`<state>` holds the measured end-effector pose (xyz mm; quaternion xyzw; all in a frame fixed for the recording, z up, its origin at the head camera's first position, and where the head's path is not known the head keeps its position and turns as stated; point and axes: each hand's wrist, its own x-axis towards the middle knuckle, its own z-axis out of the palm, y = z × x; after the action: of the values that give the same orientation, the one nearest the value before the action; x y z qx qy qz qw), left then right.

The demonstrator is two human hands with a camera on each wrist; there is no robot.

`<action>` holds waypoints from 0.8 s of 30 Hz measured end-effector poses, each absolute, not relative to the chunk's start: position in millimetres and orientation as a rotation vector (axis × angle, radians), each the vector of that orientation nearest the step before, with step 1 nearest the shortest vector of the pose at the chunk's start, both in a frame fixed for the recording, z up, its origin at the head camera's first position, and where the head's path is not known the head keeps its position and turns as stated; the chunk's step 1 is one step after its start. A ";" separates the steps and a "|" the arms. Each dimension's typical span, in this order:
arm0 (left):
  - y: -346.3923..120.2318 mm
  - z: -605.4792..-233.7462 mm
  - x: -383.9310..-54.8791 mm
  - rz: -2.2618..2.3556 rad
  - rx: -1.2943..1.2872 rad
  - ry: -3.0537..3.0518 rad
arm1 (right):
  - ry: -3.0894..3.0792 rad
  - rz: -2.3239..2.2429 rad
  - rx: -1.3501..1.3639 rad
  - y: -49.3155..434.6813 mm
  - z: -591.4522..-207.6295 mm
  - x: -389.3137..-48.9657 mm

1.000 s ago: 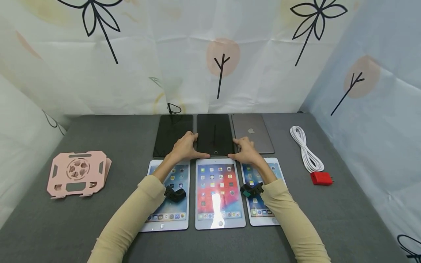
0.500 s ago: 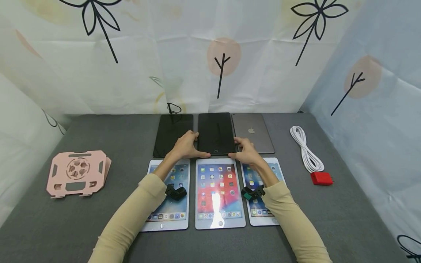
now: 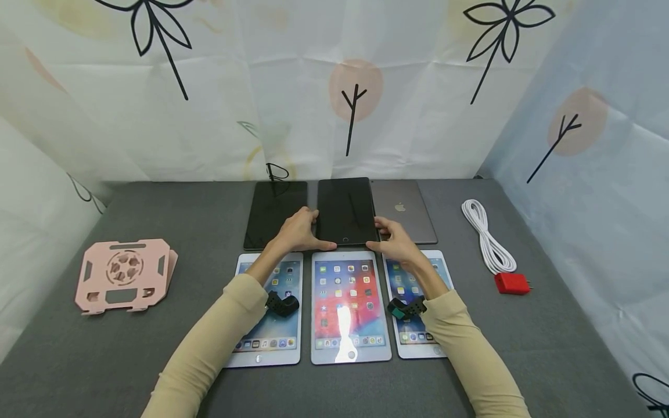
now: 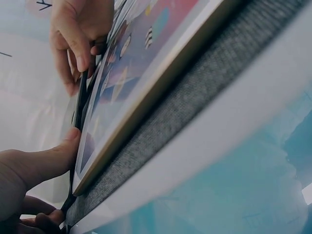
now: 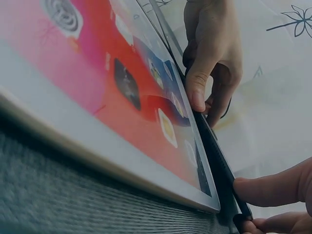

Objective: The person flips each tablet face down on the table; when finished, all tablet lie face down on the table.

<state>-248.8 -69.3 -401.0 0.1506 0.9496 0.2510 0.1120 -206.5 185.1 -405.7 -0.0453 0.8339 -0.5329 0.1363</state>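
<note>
A black tablet point(image 3: 345, 209) with a dark screen lies in the middle of the back row. My left hand point(image 3: 300, 230) grips its near left corner, and my right hand point(image 3: 394, 239) grips the near right one. In both wrist views the thumbs press on its near edge, while fingers curl at its sides; it appears there as a thin dark slab point(image 5: 222, 168). Left of it lies another black tablet point(image 3: 273, 212). To the right, a grey tablet point(image 3: 405, 203) lies back up, partly overlapped by the held one. Directly in front is a white tablet point(image 3: 351, 307) with a lit screen.
Two more lit white tablets, one at left point(image 3: 284, 325) and one at right point(image 3: 418, 350), lie under my forearms. A pink slotted stand point(image 3: 124, 276) is at far left. At right lie a coiled white cable point(image 3: 486, 238) and a red plug adapter point(image 3: 512, 283). Fabric walls surround the table.
The middle black tablet has shifted slightly right and away from me, now overlapping the grey tablet's left edge. Both hands have moved slightly right with it.
</note>
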 end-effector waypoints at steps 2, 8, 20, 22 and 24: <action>-67.7 -400.1 -248.9 0.727 0.444 2.788 | 2.416 -1.550 -0.131 185.9 -405.2 -206.0; -62.9 -398.8 -248.9 0.705 0.464 2.785 | 2.406 -1.582 -0.101 188.8 -401.8 -205.8; -48.3 -397.1 -247.2 0.711 0.490 2.758 | 2.434 -1.628 -0.106 198.2 -395.1 -204.2; -45.7 -397.1 -246.6 0.726 0.487 2.752 | 2.435 -1.643 -0.098 199.9 -393.6 -203.6; -43.3 -397.3 -246.3 0.731 0.486 2.749 | 2.439 -1.649 -0.094 201.5 -392.3 -202.9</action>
<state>-246.3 -43.3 -397.3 0.1670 0.9448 0.2513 0.1274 -202.9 201.5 -392.3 -0.0317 0.8241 -0.5570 0.0977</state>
